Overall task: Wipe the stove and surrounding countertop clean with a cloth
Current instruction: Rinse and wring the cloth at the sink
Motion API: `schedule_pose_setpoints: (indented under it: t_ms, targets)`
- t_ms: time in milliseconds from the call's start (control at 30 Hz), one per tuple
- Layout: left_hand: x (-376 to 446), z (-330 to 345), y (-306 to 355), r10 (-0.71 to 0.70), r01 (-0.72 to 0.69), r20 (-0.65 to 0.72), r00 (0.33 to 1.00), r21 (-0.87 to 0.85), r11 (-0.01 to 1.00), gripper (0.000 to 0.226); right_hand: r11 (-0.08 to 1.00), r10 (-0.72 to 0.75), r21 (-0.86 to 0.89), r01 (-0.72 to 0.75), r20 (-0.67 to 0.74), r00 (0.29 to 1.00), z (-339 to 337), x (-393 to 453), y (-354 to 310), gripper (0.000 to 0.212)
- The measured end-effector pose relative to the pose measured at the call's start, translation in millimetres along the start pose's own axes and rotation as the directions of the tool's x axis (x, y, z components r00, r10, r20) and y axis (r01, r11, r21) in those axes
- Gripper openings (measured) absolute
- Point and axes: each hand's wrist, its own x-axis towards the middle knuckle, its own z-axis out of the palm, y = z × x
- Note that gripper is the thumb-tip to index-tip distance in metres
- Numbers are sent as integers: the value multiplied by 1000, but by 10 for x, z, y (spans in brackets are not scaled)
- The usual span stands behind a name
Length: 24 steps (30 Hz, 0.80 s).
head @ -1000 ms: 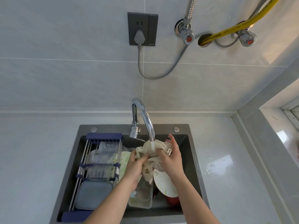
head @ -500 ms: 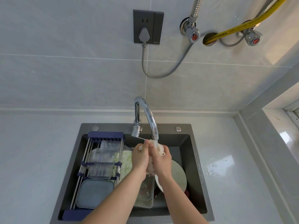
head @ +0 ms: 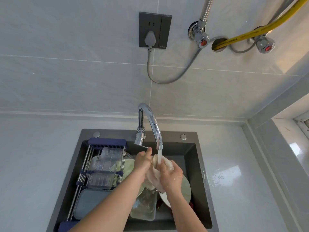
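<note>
A wet, off-white cloth [head: 154, 177] is bunched between both my hands over the dark sink [head: 195, 158]. Water runs from the chrome faucet [head: 153, 123] onto the top of the cloth. My left hand [head: 142, 162] presses the cloth from the left with fingers pointing up. From the right, my right hand [head: 171, 175] is closed around it. The pale countertop [head: 33, 156] lies on both sides of the sink. No stove is in view.
A metal drying rack [head: 100, 166] with clear containers spans the sink's left half. Plates [head: 185, 186] and a clear tray [head: 144, 210] lie under my hands. Water drops sit on the counter [head: 220, 176] right of the sink. A socket [head: 154, 30] and hoses hang on the wall.
My hands have kept rubbing the cloth under the running water; the left hand has slid up and the right hand down and to the right. The view has shifted slightly.
</note>
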Motion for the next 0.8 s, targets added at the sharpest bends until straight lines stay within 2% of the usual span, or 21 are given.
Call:
schedule_pose_setpoints:
  t_ms: [67,100,267,333,433,500,567,667,800]
  targets:
    - [149,19,42,-102,103,40,994,-33,994,52,1000,-15,-9,15,0,1000,-44,17,82,12]
    - [143,27,121,-111,112,53,992,-18,994,48,1000,-24,-18,24,6,1000,-81,20,121,13]
    - [184,133,403,-17,8,127,992,72,997,20,999,-20,-29,21,25,999,-183,-15,225,16]
    - [200,186,464,-10,-2,146,989,81,997,25,999,-31,-15,32,37,999,-212,-11,198,18]
    - [110,232,419,11,-27,104,995,149,988,12,998,-52,-28,53,66,996,-278,7,190,18]
    - [-17,206,294,65,-77,61,996,216,973,28,995,-71,-64,76,72,995,-345,6,234,17]
    - [-152,162,184,119,-130,59,991,264,956,30,993,-85,-76,94,110,990,-404,0,258,21]
    - [-437,92,168,241,-249,69,968,371,894,25,996,-90,-7,93,194,977,-566,-25,271,20]
    - [-815,-103,321,381,-410,172,908,544,732,36,984,-106,164,67,240,965,-781,-39,199,19]
